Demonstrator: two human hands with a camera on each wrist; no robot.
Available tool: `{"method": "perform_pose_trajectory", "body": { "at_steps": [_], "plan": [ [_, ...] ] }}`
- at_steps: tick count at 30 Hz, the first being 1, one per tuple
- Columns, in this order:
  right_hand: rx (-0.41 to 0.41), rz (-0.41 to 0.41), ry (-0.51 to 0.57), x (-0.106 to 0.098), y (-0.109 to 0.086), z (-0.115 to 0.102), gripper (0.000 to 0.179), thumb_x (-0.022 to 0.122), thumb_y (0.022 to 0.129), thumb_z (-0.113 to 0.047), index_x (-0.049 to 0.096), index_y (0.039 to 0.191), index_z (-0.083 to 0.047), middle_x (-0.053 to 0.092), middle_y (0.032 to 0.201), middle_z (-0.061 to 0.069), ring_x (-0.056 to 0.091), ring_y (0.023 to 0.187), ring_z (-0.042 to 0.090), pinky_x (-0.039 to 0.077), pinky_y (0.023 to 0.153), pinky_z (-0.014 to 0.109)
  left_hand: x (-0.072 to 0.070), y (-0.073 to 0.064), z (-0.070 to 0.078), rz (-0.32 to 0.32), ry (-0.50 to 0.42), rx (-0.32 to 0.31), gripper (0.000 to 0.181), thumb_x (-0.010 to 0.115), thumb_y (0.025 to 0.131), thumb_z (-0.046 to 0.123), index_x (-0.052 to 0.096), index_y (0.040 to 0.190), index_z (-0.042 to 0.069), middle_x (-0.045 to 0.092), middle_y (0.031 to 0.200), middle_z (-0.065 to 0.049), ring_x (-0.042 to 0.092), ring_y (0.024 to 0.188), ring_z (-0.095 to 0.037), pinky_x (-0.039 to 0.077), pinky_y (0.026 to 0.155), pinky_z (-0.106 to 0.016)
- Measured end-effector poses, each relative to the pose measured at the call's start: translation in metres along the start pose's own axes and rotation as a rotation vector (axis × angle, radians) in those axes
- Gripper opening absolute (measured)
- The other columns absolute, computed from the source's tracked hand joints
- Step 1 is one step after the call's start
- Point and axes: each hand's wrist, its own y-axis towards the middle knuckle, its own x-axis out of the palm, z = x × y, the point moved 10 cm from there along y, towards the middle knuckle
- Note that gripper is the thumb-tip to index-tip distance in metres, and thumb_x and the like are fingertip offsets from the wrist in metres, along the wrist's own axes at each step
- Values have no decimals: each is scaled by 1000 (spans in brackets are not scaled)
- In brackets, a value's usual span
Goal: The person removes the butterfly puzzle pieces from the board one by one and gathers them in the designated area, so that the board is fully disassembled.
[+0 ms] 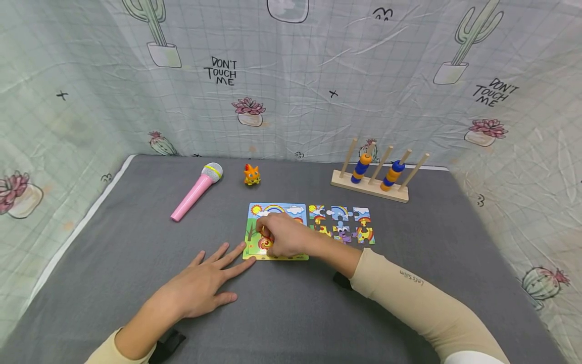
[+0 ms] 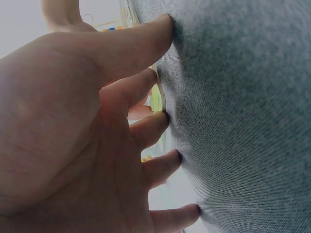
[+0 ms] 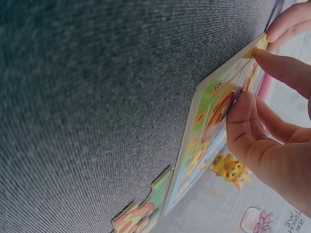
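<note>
A colourful jigsaw board (image 1: 282,258) lies flat on the grey cloth, with a sun, a rainbow and clouds along its top. My right hand (image 1: 286,235) is over it, thumb and curled fingertips pinching a puzzle piece with a red-orange spiral (image 3: 221,114) at the board's lower left. Part of the board is hidden under this hand. My left hand (image 1: 202,285) rests palm down on the cloth, fingers spread, with its index and middle fingertips at the board's left edge. Several loose puzzle pieces (image 1: 339,213) lie in two rows just right of the board.
Behind on the left lies a pink toy microphone (image 1: 193,197). Near it stands a small orange toy figure (image 1: 252,175). A wooden peg stand (image 1: 370,188) with blue and orange beads is at the back right. A patterned curtain (image 1: 291,76) hangs behind the table.
</note>
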Motion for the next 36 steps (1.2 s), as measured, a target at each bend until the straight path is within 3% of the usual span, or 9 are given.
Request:
{"method": "perform_pose_trajectory", "body": {
  "at_steps": [8, 36],
  "plan": [
    [-22, 31, 9, -1, 0, -2, 46, 82, 77, 0, 66, 121, -5, 66, 96, 3, 56, 83, 13, 48, 74, 24, 0, 0, 0, 1, 0, -1, 76, 73, 97, 42, 35, 163, 38, 20, 175, -1, 26, 158, -42, 25, 114, -79],
    [-28, 78, 63, -4, 1, -3, 51, 92, 75, -8, 66, 120, -5, 67, 93, 3, 60, 79, 8, 51, 74, 23, 0, 0, 0, 5, 9, 9, 75, 73, 96, 41, 37, 162, 37, 19, 176, 1, 27, 157, -43, 27, 113, -79]
  ]
}}
